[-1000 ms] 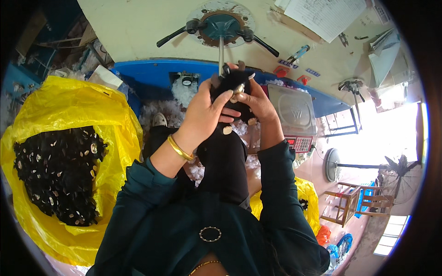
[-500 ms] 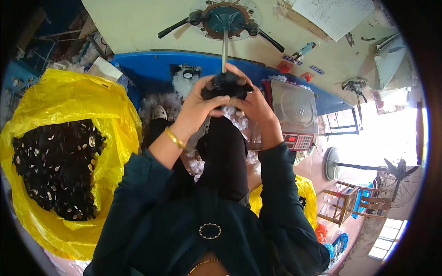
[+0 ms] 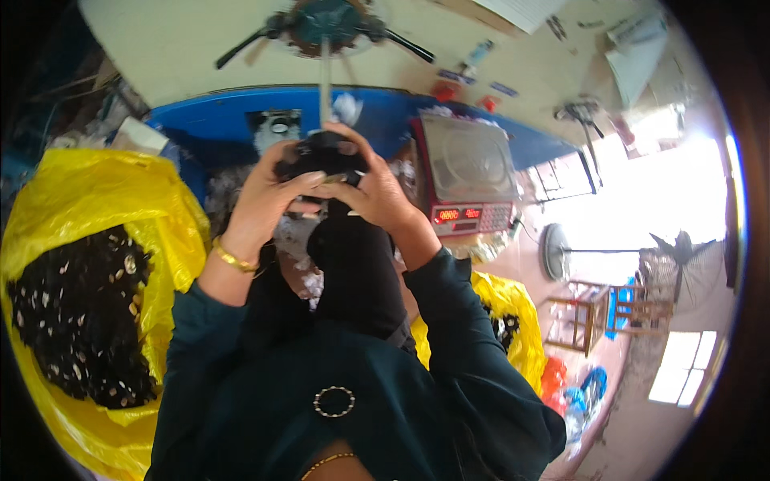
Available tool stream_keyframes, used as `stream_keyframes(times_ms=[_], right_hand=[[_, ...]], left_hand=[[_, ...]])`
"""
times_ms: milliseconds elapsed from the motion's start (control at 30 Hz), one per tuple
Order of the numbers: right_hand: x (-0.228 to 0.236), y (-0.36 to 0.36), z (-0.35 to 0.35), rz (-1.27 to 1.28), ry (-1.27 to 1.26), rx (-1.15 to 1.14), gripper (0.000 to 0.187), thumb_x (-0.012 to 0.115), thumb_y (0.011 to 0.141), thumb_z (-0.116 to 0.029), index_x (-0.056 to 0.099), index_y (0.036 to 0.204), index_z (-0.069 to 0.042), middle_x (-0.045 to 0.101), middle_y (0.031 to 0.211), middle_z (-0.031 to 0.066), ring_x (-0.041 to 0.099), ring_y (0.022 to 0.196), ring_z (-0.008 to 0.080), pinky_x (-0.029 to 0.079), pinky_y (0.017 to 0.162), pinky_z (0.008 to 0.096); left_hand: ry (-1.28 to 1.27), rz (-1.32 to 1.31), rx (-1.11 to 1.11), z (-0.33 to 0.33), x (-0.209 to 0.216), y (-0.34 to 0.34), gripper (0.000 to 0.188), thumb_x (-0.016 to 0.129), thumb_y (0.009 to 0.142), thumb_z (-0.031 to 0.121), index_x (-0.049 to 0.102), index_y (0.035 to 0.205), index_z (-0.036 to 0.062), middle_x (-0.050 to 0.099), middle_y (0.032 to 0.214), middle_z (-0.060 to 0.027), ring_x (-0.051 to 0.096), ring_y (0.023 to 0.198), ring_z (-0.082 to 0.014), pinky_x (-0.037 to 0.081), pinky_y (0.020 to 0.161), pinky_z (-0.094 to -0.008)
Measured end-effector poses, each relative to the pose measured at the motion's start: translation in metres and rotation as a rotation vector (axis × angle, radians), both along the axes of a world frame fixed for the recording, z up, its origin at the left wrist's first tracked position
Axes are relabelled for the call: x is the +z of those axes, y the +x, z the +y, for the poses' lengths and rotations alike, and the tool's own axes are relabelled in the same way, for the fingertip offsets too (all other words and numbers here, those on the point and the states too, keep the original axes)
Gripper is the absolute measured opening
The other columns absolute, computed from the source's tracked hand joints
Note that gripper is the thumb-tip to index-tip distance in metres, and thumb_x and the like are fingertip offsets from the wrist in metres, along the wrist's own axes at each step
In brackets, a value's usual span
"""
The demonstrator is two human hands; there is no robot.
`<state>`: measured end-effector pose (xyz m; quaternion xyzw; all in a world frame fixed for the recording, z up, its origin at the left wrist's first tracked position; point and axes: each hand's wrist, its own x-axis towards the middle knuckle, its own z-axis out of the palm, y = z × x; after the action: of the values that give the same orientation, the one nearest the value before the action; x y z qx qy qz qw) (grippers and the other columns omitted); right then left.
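Both hands are closed around a small black soft piece [image 3: 319, 159], at the lower end of a thin metal tube [image 3: 325, 84] that comes down from a dark green machine fitting [image 3: 325, 24]. My left hand [image 3: 266, 188], with a gold bangle at the wrist, grips its left side. From the right, my right hand [image 3: 378, 191] holds it, and the thumbs come close together on the near side. Whether the tube goes into the piece cannot be made out. A white tuft of fluffy stuffing [image 3: 346, 110] shows just right of the tube.
At left a big yellow woven bag [image 3: 120, 188] holds many small black pieces [image 3: 80, 321]. A red-framed scale [image 3: 469, 164] stands right of my hands. Another yellow bag [image 3: 525, 353] lies by my right elbow. Beyond are a pale worktop [image 3: 184, 48], a fan [image 3: 682, 252] and wooden chairs [image 3: 581, 317].
The view has shifted, so most things sit farther left in the picture. Both hands still hold the black piece near the tube. White fluff now shows beside the tube.
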<state>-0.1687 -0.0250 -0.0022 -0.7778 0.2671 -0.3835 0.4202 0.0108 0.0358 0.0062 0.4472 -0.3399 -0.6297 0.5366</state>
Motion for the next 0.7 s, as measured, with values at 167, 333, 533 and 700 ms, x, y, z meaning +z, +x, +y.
stream_keyframes(times_ms=[167, 333, 533, 700], right_hand=[[-0.008, -0.09, -0.036, 0.439, 0.119, -0.349, 0.075, 0.081, 0.071, -0.035, 0.047, 0.129, -0.003, 0.065, 0.099, 0.0244, 0.065, 0.096, 0.0344, 0.05, 0.082, 0.0391], [-0.116, -0.313, -0.133, 0.686, 0.331, -0.82, 0.087, 0.073, 0.074, -0.049, 0.045, 0.125, 0.015, 0.061, 0.111, 0.0314, 0.062, 0.103, 0.0373, 0.049, 0.084, 0.0402], [-0.061, -0.293, -0.109, 0.728, 0.487, -1.079, 0.078, 0.066, 0.078, -0.059, 0.055, 0.126, 0.001, 0.065, 0.105, 0.0218, 0.067, 0.085, 0.0227, 0.051, 0.068, 0.0349], [-0.057, -0.375, -0.068, 0.234, 0.86, -1.304, 0.087, 0.067, 0.075, -0.065, 0.048, 0.134, -0.005, 0.06, 0.112, 0.0177, 0.061, 0.093, 0.0269, 0.048, 0.078, 0.0403]], left_hand=[[0.031, -0.131, -0.065, 0.039, -0.007, 0.027, 0.039, 0.055, 0.095, 0.022, 0.047, 0.129, 0.0045, 0.062, 0.113, -0.014, 0.068, 0.087, -0.0219, 0.058, 0.063, -0.0264], [0.11, -0.129, -0.004, 0.044, -0.027, 0.039, 0.031, 0.055, 0.096, 0.026, 0.054, 0.119, 0.0037, 0.065, 0.106, -0.0111, 0.067, 0.082, -0.017, 0.056, 0.064, -0.0244], [0.104, -0.293, 0.234, 0.091, -0.031, 0.072, 0.022, 0.053, 0.097, 0.019, 0.06, 0.11, 0.0028, 0.066, 0.1, -0.0113, 0.065, 0.081, -0.0178, 0.054, 0.069, -0.0268], [-0.131, -0.791, 1.054, 0.157, -0.097, 0.225, 0.022, 0.059, 0.092, 0.01, 0.061, 0.11, -0.0028, 0.066, 0.102, -0.0126, 0.063, 0.091, -0.0176, 0.051, 0.082, -0.0277]])
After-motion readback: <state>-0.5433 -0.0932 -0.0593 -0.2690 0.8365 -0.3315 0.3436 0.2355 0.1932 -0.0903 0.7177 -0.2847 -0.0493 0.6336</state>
